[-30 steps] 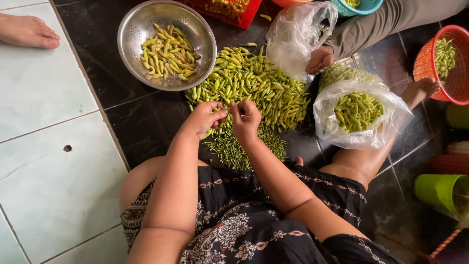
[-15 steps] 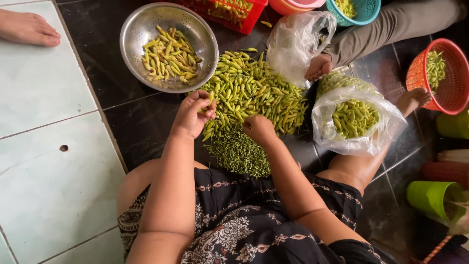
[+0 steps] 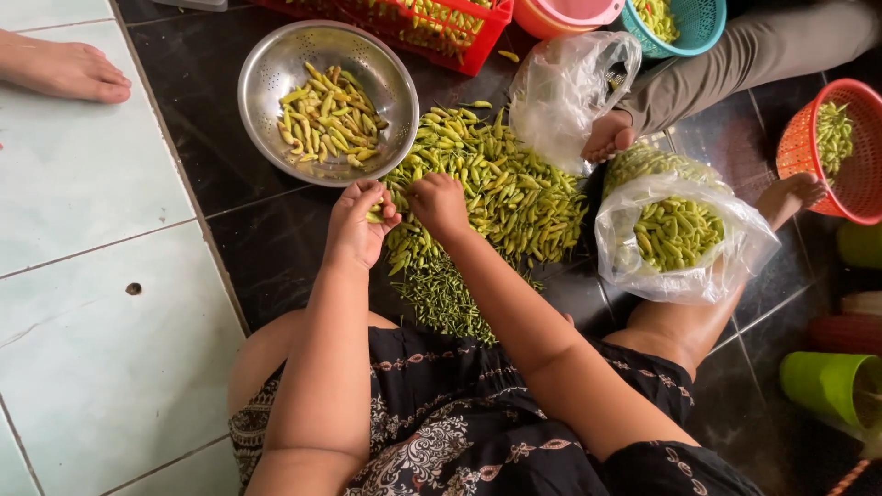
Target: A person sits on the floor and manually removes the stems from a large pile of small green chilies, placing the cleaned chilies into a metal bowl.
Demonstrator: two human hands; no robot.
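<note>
A big heap of green chilli peppers (image 3: 501, 188) lies on the dark floor tiles in front of me. My left hand (image 3: 356, 225) holds one pepper near the heap's left edge. My right hand (image 3: 438, 202) is closed on the same pepper or its stalk, fingers pinched right beside the left hand. Just beyond my hands stands a round steel bowl (image 3: 386, 78) holding yellowish-green peppers. A darker pile of green stalks (image 3: 446, 298) lies close to my knees.
A clear plastic bag of peppers (image 3: 675, 239) sits at my right knee, another bag (image 3: 560, 87) behind the heap. Red crate (image 3: 459, 32), pink, teal, orange (image 3: 859, 197) and green (image 3: 827, 386) containers ring the area. Another person's foot (image 3: 64, 69) rests far left; someone's legs at right.
My left hand came back from beside the bowl toward the heap. My right hand rose from the stalk pile and met the left hand over a pepper.
</note>
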